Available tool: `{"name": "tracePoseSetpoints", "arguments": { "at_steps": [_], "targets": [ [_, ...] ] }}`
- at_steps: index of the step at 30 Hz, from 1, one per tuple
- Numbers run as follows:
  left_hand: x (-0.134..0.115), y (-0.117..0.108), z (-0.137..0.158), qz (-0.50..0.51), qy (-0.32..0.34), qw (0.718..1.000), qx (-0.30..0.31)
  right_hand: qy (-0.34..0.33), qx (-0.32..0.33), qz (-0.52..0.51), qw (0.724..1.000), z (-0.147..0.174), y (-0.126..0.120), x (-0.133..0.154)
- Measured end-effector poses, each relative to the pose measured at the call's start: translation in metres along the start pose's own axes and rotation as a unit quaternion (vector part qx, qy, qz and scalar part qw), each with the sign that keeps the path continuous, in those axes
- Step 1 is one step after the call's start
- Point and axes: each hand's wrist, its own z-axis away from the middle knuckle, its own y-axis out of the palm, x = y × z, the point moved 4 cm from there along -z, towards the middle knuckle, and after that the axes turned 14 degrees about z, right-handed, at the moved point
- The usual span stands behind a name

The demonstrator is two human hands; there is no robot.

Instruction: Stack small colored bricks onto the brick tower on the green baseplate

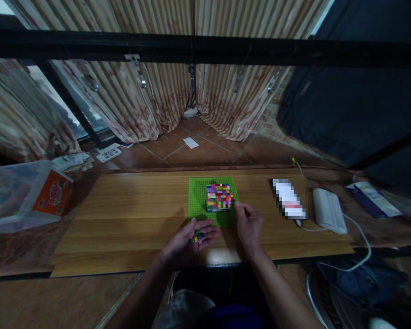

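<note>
Grip released, the left hand (183, 241) bears small bricks (196, 238); the right hand (250, 226), beside the brick block (219, 197), has an unclear grip.

Left fingers (210, 229) upturned, slightly curled, right fingers (239, 209) pinched, forearms (277, 281) extended

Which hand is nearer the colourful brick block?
Right. The right hand is just right of the brick block; the left hand, bricks in its palm, is farther off, below-left.
</note>
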Motion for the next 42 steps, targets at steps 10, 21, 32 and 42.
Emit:
{"name": "tracePoseSetpoints", "arguments": {
  "at_steps": [10,21,32,42],
  "targets": [
    [0.0,0.001,0.0,0.056,-0.001,0.998,0.007,-0.155,0.179,0.089,0.967,0.065,0.002,0.037],
    [0.0,0.005,0.003,0.065,-0.01,0.997,0.029,-0.293,0.225,0.24,0.898,0.091,0.026,0.045],
    [-0.001,0.005,0.003,0.055,-0.005,0.998,0.025,-0.286,0.222,0.22,0.906,0.092,0.027,0.046],
    [0.001,-0.001,-0.001,0.062,-0.003,0.998,0.022,-0.06,0.128,0.025,0.99,0.049,0.012,0.034]
  ]
}}
